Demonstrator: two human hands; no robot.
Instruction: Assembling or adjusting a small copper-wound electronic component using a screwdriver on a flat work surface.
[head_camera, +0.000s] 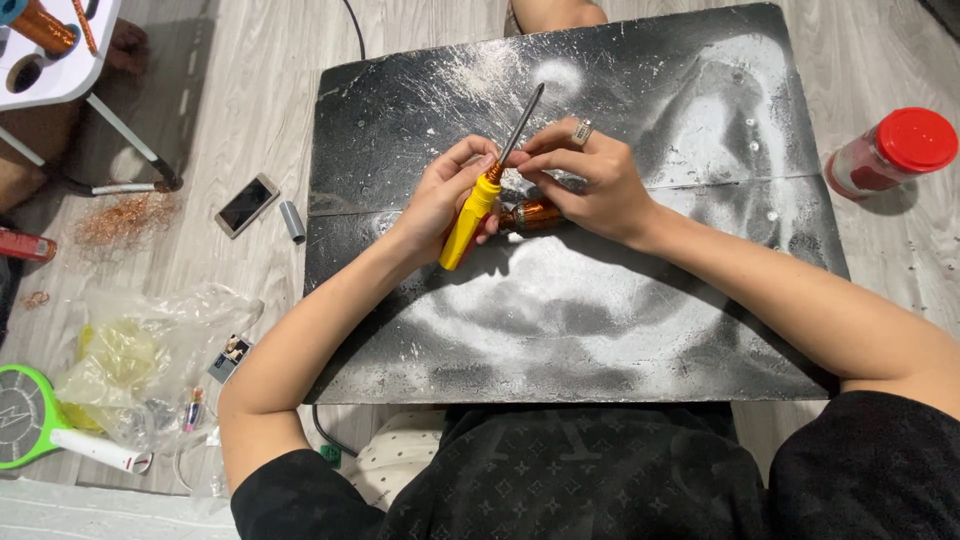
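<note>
My left hand grips a yellow-handled screwdriver whose dark shaft points up and away over a black, white-dusted board. My right hand, with a ring on one finger, rests against the shaft and covers a small copper-wound part lying on the board. Most of that part is hidden under my fingers.
A red-lidded jar lies at the right. On the floor to the left are a phone, a small grey cylinder, loose copper wire, a plastic bag, a green racket-shaped swatter and a white stool.
</note>
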